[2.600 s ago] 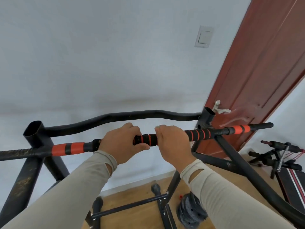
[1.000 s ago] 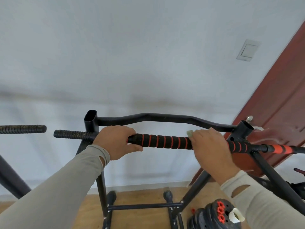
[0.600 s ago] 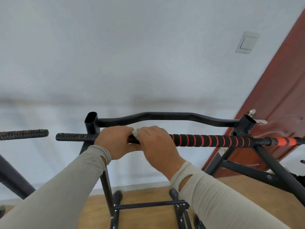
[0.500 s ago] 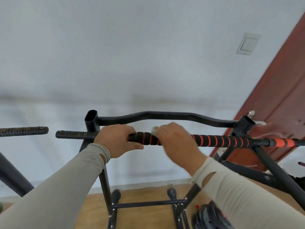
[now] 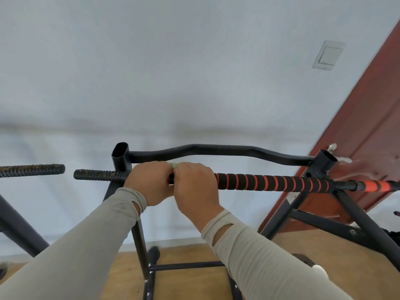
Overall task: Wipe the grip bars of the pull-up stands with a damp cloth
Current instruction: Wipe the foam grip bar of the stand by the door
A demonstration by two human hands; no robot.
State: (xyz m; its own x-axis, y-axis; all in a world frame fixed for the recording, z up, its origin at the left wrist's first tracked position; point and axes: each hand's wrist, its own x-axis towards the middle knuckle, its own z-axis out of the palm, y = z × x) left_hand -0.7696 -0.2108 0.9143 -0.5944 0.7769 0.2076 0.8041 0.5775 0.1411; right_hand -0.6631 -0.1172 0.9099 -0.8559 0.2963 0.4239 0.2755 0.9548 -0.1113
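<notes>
At the far left, the knurled end of a neighbouring black bar [image 5: 32, 170] is poking into view, well apart from a dark slanted frame leg [image 5: 20, 232] running down toward the wooden floor [image 5: 184, 256]. Just right of a small gap, the worn black end of the grip bar [image 5: 270, 182] is sticking out past the open-topped left upright [image 5: 120, 156] of the pull-up stand. The left hand [image 5: 149, 182] is wrapping its curled fingers around the bar right beside that upright, its beige sleeve [image 5: 86, 245] crossing in front of the upright's lower part. The right hand [image 5: 197, 187] is sitting directly against it, knuckles touching, fingers curled over the bar and pinching a pale green cloth [image 5: 175, 165], of which only a small corner is peeking out between the two hands; the rest is hidden under the palm. To the right of the hands, the bar's black foam with orange spiral stripes is running clear to the right upright [image 5: 324, 159], then continuing as a mostly orange section toward the frame edge. Behind the bar, a curved black rear bar [image 5: 216, 149] is linking the two uprights. Beyond all this a pale grey wall [image 5: 151, 72] is filling the background, with a white light switch [image 5: 328, 55] near a reddish-brown door [image 5: 372, 137], whose silver handle [image 5: 337, 153] is partly blocked by the right upright. Black braces [image 5: 320, 221] are angling down at the lower right, partly covered by the right sleeve [image 5: 270, 263].
</notes>
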